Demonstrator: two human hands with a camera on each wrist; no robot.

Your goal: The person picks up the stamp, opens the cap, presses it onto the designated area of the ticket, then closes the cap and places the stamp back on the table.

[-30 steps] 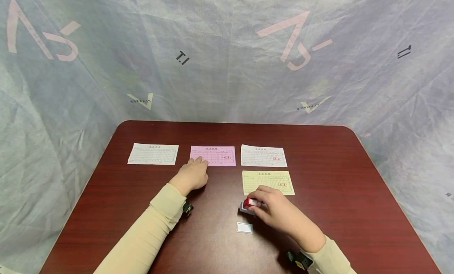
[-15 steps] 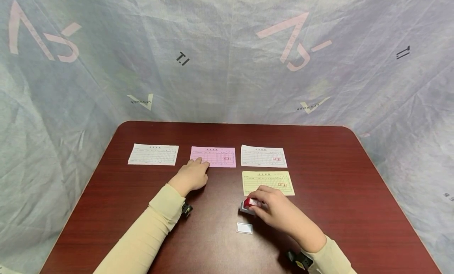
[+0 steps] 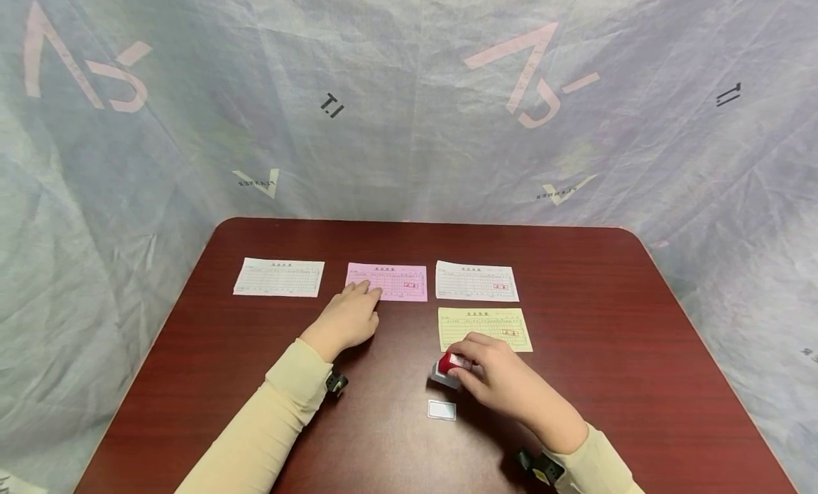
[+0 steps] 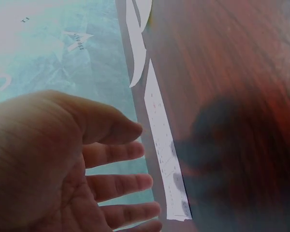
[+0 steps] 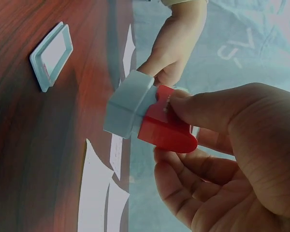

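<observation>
My right hand [image 3: 501,373] pinches the red handle of a self-inking stamp [image 3: 450,364] between thumb and fingers. In the right wrist view the stamp [image 5: 154,121] has a pale grey base that points away from the palm. Below it on the table lies its small rectangular cap [image 3: 442,409], hollow side up. My left hand [image 3: 341,318] reaches over the lower left of a pink receipt slip [image 3: 399,277], its fingertips overlapping the paper. The left wrist view shows that hand [image 4: 53,164] with loosely straight fingers and nothing in them. The pink slip bears a red stamp mark.
A yellow slip [image 3: 473,325] with a red mark lies just beyond the right hand. Behind it is a white slip [image 3: 469,284], also marked red. An unmarked white slip [image 3: 277,280] lies at the left. Grey printed cloth [image 3: 409,125] hangs behind the dark red table [image 3: 575,288].
Both hands and the stamp stay almost where they were. The head view has shifted slightly.
</observation>
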